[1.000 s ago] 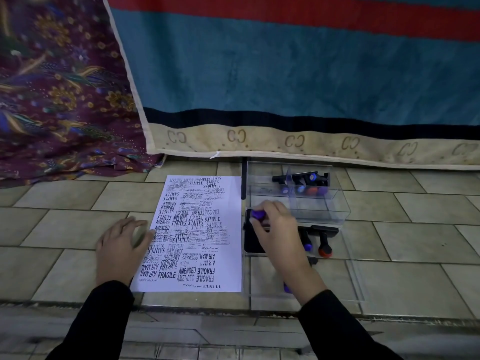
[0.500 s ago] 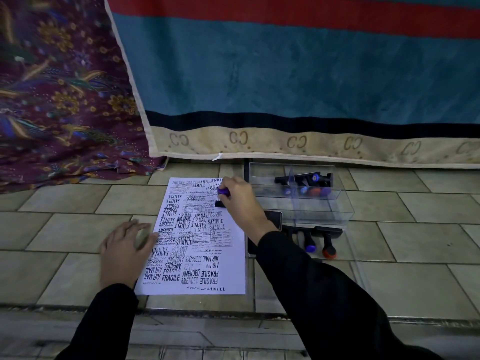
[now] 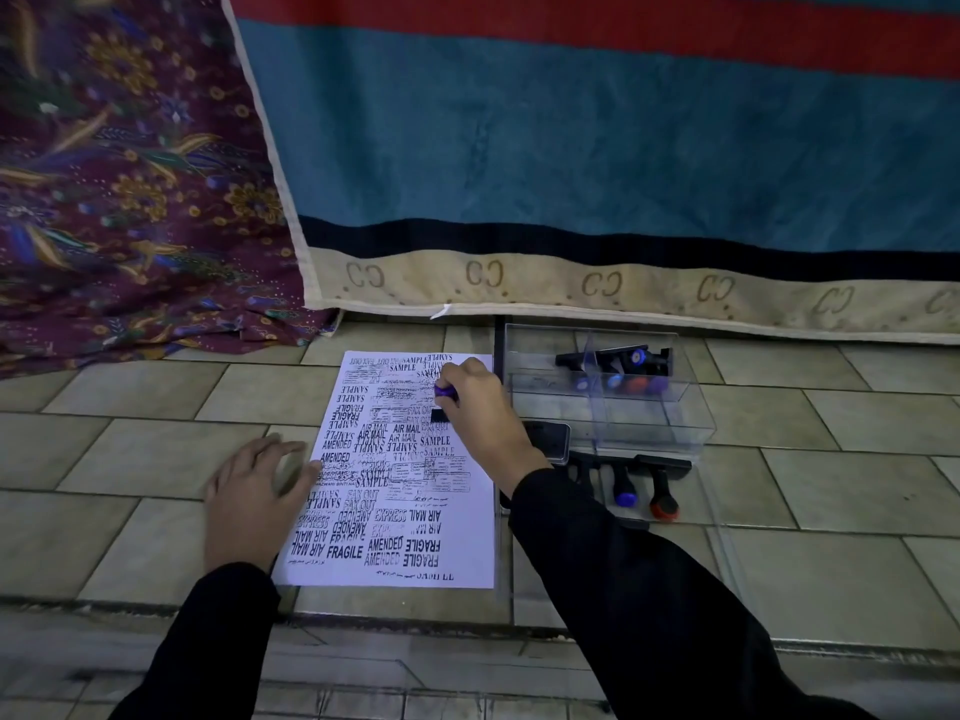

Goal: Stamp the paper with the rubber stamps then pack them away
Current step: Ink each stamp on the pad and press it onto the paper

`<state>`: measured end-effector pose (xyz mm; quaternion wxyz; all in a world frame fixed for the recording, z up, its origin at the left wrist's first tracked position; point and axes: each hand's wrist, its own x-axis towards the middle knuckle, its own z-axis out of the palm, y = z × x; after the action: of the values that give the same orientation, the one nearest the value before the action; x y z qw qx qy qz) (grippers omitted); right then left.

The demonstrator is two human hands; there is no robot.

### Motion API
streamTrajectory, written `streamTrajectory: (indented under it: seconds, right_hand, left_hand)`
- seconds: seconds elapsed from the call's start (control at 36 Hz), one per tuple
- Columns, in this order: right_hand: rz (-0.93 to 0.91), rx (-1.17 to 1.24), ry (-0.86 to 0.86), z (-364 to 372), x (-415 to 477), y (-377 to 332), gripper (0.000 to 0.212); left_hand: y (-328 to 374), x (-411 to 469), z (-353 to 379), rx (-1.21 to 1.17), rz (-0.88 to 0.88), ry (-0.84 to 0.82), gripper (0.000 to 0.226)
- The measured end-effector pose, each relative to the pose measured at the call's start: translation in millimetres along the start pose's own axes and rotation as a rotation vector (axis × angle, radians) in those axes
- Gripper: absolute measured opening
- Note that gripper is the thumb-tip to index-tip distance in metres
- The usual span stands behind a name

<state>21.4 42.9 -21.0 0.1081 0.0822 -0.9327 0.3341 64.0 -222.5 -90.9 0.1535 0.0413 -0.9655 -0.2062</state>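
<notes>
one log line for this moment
step: stamping | right hand: grips stamp on paper | left hand: rests at paper edge

Paper sheet [image 3: 410, 475]: white, crowded with black stamp impressions, flat on tiled floor [image 3: 130, 444].
Right hand [image 3: 475, 407]: grips purple-handled stamp [image 3: 444, 394], base on the sheet's upper right.
Left hand [image 3: 249, 498]: flat, fingertips at the sheet's left edge.
Black ink pad [image 3: 550, 439]: just right of the sheet.
Clear plastic box [image 3: 649, 428]: holds several stamps [image 3: 623, 363].
2 stamps, blue-handled [image 3: 625, 491] and red-handled [image 3: 664, 504]: lying just in front of the box.
</notes>
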Motion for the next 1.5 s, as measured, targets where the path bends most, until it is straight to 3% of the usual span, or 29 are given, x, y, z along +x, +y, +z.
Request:
streamTrajectory:
  seconds: [0.14, 0.33, 0.53, 0.72, 0.94, 1.5]
  right_hand:
    - [0.032, 0.034, 0.015, 2, 2, 0, 0.004]
    - [0.060, 0.016, -0.003, -1, 17, 2, 0.008]
    - [0.180, 0.293, 0.349, -31, -6, 25, 0.015]
    - [0.126, 0.453, 0.371, -50, -68, 29, 0.023]
    - [0.019, 0.347, 0.437, -62, -107, 26, 0.023]
    - [0.014, 0.128, 0.280, -64, -126, 35, 0.017]
  left_hand:
    - [0, 0, 0, -0.001, -0.001, -0.001, 0.041]
    - [-3, 1, 3, 0.012, -0.015, -0.007, 0.029]
    - [-1, 0, 1, 0.006, -0.003, -0.017, 0.031]
    - [-1, -2, -5, -0.005, 0.050, -0.084, 0.054]
    - [-1, -2, -7, -0.034, 0.048, -0.128, 0.055]
    - [-2, -2, -8, -0.115, 0.061, -0.101, 0.055]
